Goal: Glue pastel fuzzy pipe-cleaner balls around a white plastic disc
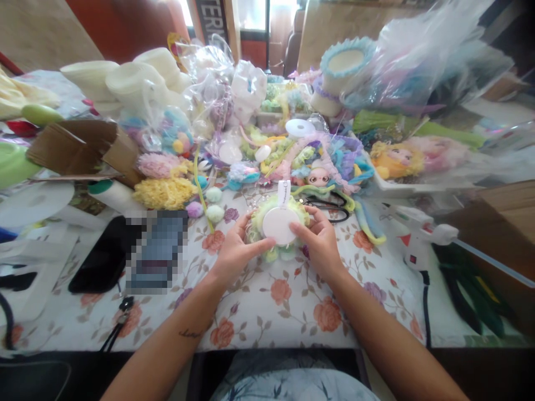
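Between my two hands is a fluffy yellow-green yarn ornament with a round white disc (281,225) facing up and a white printed tag (283,193) at its top. My left hand (238,242) grips its left edge, the thumb on the disc's lower rim. On the right side, my right hand (320,236) curls its fingers behind the fluff and presses its thumb on the disc. Black-handled scissors (334,207) lie just beyond my right hand. Small pompoms (214,214) rest on the floral cloth beyond my left hand.
Yarn, doll heads and bagged trims crowd the back of the floral tablecloth (271,317). Left are a cardboard box (79,147), a black phone (106,253) and a thread cone (111,195). A white glue gun (422,234) with its cord and green-handled pliers (472,289) lie right.
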A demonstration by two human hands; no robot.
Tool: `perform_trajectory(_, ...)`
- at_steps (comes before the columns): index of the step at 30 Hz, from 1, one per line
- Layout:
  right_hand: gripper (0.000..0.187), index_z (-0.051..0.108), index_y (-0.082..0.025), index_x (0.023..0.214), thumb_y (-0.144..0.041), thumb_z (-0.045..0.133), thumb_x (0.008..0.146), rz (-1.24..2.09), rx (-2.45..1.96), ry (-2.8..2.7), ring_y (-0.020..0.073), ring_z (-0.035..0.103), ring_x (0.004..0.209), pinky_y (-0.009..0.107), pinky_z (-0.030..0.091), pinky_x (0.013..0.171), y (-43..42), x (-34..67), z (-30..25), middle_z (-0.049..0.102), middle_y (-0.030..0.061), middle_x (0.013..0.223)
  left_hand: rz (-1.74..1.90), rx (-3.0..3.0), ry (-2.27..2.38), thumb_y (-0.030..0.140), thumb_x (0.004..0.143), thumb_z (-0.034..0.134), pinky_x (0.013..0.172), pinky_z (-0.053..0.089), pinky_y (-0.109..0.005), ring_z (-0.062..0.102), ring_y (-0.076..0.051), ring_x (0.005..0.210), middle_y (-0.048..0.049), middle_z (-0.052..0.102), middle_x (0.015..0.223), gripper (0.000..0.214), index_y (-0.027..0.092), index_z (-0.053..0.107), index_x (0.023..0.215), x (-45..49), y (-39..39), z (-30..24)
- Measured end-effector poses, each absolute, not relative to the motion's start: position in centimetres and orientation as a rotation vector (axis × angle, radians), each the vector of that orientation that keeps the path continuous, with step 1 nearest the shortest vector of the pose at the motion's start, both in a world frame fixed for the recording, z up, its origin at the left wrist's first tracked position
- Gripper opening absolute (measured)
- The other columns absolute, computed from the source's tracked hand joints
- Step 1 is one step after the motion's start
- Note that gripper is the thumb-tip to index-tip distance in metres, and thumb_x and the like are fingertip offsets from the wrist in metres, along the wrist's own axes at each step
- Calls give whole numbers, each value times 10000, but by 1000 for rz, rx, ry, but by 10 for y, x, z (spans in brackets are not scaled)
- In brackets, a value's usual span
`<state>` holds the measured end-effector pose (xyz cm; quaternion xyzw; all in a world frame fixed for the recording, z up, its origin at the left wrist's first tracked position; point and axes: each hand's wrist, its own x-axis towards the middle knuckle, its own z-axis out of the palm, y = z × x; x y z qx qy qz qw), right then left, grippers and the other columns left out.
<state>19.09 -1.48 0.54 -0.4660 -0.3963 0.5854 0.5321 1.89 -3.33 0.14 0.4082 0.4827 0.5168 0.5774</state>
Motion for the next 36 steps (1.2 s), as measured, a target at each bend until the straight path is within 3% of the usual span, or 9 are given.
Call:
perform_trajectory(5,502,553,-240,1068,-383,815,665,1398,-1095,-947,165,665,698,264,533,598,-15,192,7,708,-10,827,1238,976,1180,232,592,885,943,531,-357,620,-305,1166,-82,675,1246,815,222,543,1332,17,-34,-2)
perform_trajectory(19,520,539,-250,1072,-400,821,662,1377,-1092,-1008,164,663,695,258,529,587,-16,194,6,709,-11,837,1235,937,1129,246,570,904,925,552,-347,616,-313,1178,-60,675,1256,791,253,570,1286,20,-34,-1)
perform_trajectory(29,503,537,-244,1070,-380,821,678,1375,-1064,-1003,153,652,691,245,519,585,-15,194,3,708,-13,839,1256,947,1083,210,626,869,890,559,-283,601,-261,1196,-64,555,1409,1032,320,309,1486,22,-37,3)
perform_trajectory(36,492,534,-242,1073,-376,813,690,1355,-1059,-995,159,662,720,249,529,602,-17,193,2,714,-2,867,1268,939,1111,205,631,860,885,553,-262,613,-229,1173,-48,538,1431,1036,344,303,1493,25,-38,7)
